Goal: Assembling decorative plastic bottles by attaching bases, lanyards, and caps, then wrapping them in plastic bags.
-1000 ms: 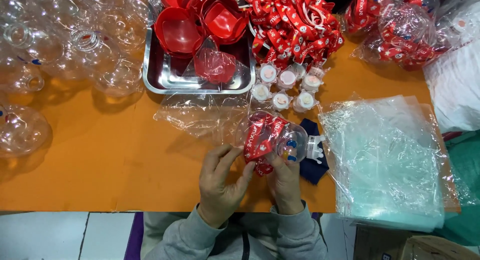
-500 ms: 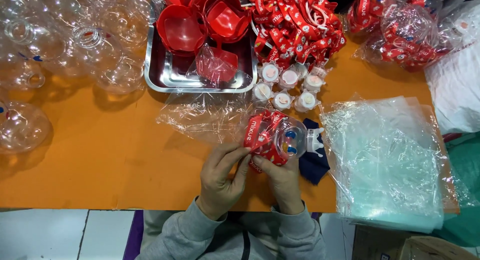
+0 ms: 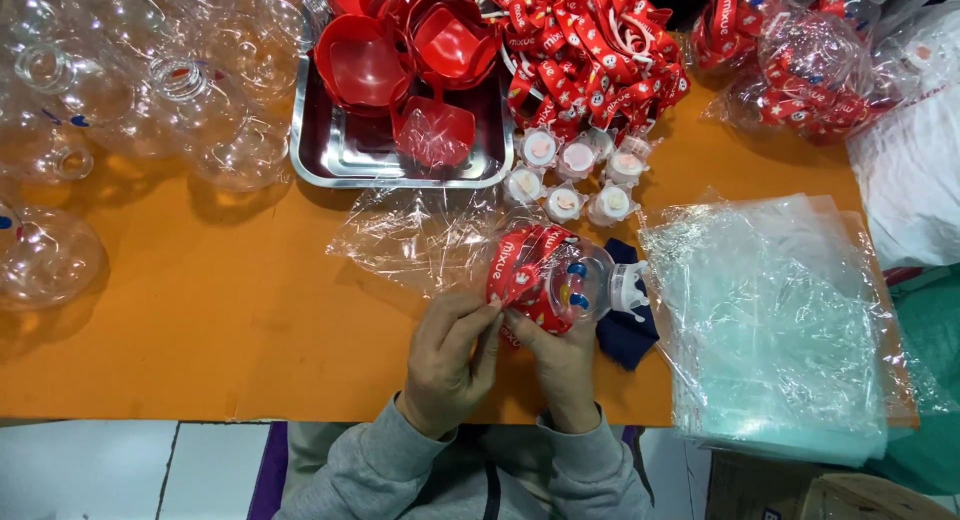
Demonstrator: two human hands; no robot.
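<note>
Gripping round clear plastic bottle stuffed with red printed ribbon (image 3: 545, 277), both hands at near edge of orange surface (image 3: 200, 330). Left hand (image 3: 450, 355) fingers pinch ribbon end; right hand (image 3: 562, 355) fingers curled under bottle. Dark blue cloth (image 3: 625, 330) just beside. Stack of clear plastic bags (image 3: 780, 320) right. Farther: small white caps (image 3: 575, 175), steel tray (image 3: 340, 160) with red bowls (image 3: 420, 50), empty clear bottles (image 3: 130, 90) left.

Orange tabletop (image 3: 200, 320) across most of the view, evenly lit, soft shadows at far left. Near edge: pale tiled floor (image 3: 120, 470) with dark grout lines. Near right corner: cardboard box (image 3: 850, 495) on the floor.
</note>
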